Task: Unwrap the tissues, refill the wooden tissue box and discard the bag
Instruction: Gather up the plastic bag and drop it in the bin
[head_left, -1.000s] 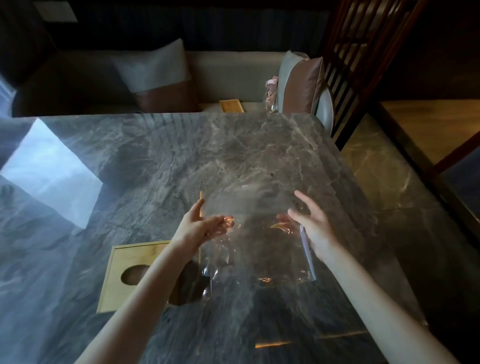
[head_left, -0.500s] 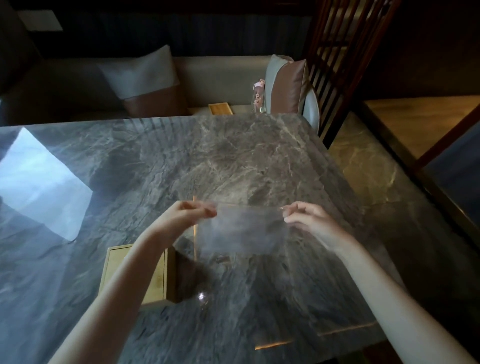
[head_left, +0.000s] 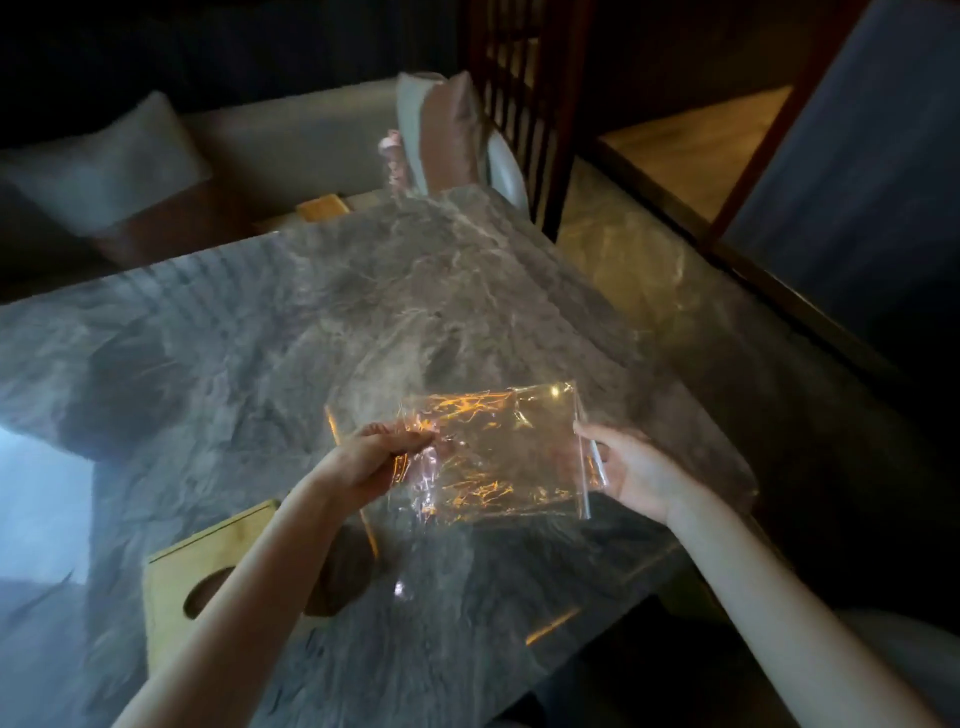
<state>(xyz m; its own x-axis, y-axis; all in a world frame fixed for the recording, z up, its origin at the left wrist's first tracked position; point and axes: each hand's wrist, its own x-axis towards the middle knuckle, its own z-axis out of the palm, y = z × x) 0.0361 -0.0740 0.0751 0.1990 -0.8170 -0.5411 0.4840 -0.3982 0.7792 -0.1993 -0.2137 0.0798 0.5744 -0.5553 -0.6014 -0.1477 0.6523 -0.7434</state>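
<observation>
A clear, crinkled plastic bag (head_left: 498, 457) is stretched flat in the air above the table, catching orange reflections. My left hand (head_left: 374, 457) pinches its left edge and my right hand (head_left: 631, 470) holds its right edge, palm up. The bag looks empty. The wooden tissue box (head_left: 208, 566) with an oval slot in its lid stands on the table at the lower left, partly behind my left forearm. No tissues are visible.
The grey marble table (head_left: 363, 322) runs to a far right corner near a wooden slatted chair (head_left: 524, 104). A sofa with cushions (head_left: 441, 135) lies beyond. A small wooden piece (head_left: 322, 208) sits at the far table edge. Polished floor shows on the right.
The view has tilted and swung right. Both hands still hold the bag, which now lies spread wider and flatter, with my right hand turned palm up under its edge.
</observation>
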